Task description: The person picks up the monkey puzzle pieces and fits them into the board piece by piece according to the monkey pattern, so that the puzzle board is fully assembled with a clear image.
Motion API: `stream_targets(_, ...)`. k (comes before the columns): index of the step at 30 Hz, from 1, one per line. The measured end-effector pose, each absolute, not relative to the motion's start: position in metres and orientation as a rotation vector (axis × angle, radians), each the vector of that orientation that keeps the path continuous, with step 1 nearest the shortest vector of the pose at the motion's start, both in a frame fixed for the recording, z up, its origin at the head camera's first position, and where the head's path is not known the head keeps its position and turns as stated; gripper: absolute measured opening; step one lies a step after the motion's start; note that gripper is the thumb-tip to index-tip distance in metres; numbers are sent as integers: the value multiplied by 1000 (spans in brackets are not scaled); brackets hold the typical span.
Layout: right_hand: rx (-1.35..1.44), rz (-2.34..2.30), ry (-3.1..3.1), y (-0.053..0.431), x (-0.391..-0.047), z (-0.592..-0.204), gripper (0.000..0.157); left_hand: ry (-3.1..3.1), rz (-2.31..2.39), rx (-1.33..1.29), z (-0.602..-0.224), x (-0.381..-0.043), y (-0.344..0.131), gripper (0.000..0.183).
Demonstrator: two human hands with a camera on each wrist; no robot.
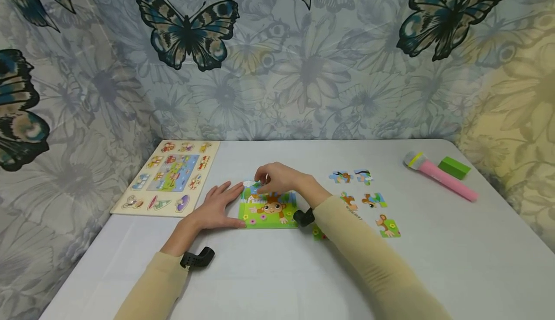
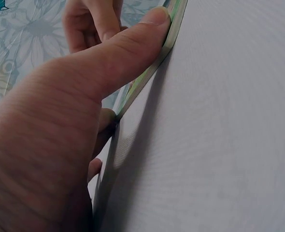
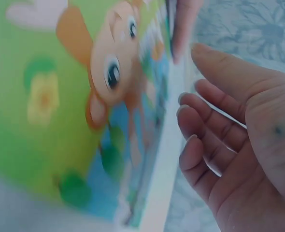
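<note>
I have the left hand (image 1: 221, 206) spread wide, touching the left edge of the monkey puzzle (image 1: 260, 220), which lies on the table (image 1: 256, 281). Over its far part, my right hand (image 1: 281, 178) curves loosely, thumb apart from fingers.

The white table (image 1: 260, 281) spreads across the lower half of the head view. On it lie a cream board (image 1: 172, 175) with small coloured pictures at the left, a monkey puzzle (image 1: 270, 215) with a green ground near the middle of the frame, and several loose puzzle pieces (image 1: 374, 200) right of centre, some partly hidden. Toward the right edge, a pink stick (image 1: 446, 179) with a grey and yellow head lies just beside a green block (image 1: 454, 167).
</note>
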State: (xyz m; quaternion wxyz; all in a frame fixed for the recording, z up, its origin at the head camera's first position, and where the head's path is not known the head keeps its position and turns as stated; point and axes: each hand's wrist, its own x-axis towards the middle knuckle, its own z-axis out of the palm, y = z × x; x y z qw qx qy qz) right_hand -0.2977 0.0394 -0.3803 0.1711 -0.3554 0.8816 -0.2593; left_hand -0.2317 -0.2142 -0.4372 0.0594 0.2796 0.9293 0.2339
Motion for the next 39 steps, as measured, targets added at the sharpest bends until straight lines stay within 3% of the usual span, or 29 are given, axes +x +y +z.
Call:
stream_targets(26, -718, -785, 2705, 211, -303, -380, 37, 2834, 757, 890, -442, -227, -214, 105)
stream_targets(39, -606, -774, 2735, 245, -305, -388, 38, 2839, 755, 902, -440, -226, -215, 105)
